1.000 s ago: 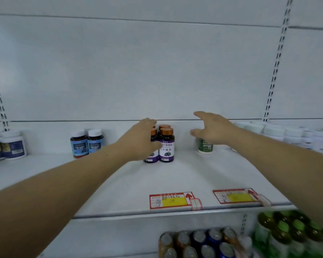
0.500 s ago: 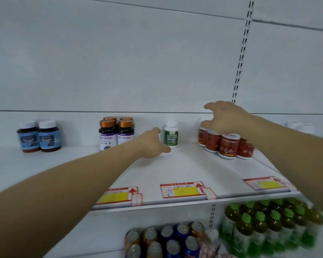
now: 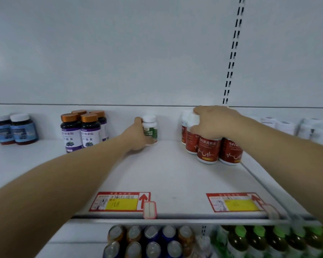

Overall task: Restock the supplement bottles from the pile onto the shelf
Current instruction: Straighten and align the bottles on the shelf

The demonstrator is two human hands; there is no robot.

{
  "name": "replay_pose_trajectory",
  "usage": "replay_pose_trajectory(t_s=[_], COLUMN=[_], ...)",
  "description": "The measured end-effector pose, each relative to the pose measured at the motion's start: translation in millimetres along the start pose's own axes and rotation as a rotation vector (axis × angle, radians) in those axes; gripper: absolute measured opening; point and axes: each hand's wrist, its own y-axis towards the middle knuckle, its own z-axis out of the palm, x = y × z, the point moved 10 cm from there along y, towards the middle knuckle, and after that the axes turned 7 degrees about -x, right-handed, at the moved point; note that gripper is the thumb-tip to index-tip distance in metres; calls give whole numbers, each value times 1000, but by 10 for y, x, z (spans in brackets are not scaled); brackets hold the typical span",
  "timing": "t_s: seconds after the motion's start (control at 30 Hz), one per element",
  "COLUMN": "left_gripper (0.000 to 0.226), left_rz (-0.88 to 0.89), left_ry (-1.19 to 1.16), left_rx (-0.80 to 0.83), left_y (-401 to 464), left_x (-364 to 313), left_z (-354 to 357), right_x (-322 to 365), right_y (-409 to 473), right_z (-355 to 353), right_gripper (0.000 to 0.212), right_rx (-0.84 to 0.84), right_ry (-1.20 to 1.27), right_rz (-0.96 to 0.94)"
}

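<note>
Care is advised near the shelf [image 3: 175, 175] back edge: green-labelled bottle [image 3: 150, 129] gripped by left hand [image 3: 138, 136], red-labelled bottles [image 3: 207, 148] clasped from above by right hand [image 3: 214, 121], both best slid upright.

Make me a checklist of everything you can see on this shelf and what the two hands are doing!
Surface: white shelf, two price tags at its front edge.
Job's things: green-label bottle upright near the back; red-label bottles clustered to its right.
Clutter: purple-label bottles, blue-label bottles, white packs far right.
Hands: left hand grips the green-label bottle; right hand rests curled over the red-label bottles' caps.
Cables: nothing seen.
Surroundings: white back panel, slotted upright; drink cans and green-capped bottles below.
</note>
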Motion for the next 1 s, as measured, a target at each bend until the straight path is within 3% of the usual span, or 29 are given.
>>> replay_pose_trajectory(t_s=[0.07,0.2,0.3,0.4,0.57,0.7,0.8,1.0], left_gripper=[76,98,107,103,97,84,87,85], left_rz=[-24,-107,-69,50,109,154,106,56], left_ry=[18,45,88,21,-83,-216,-358,-484], left_rx=[7,23,-99,-155,131,213,217,150], left_y=[4,-44,-124,-328,-735,-988,-1055,-1001], left_x=[17,37,-90,-395,-865,-1228,-1360,-1447], left_z=[-3,-64,-288,-390,36,331,494,627], right_x=[13,8,8,-5,-303,-721,-889,-875], right_y=[1,-35,-76,-137,-356,-560,-661,-602], right_z=[-21,-29,-69,-279,-458,-314,-116,60], right_gripper=[52,63,70,68,66,77,86,75], right_rx=[-23,-19,4,-77,-163,-139,-61,-20], right_ry=[10,21,76,97,190,337,433,549], right_rz=[-3,37,51,24,54,158,195,69])
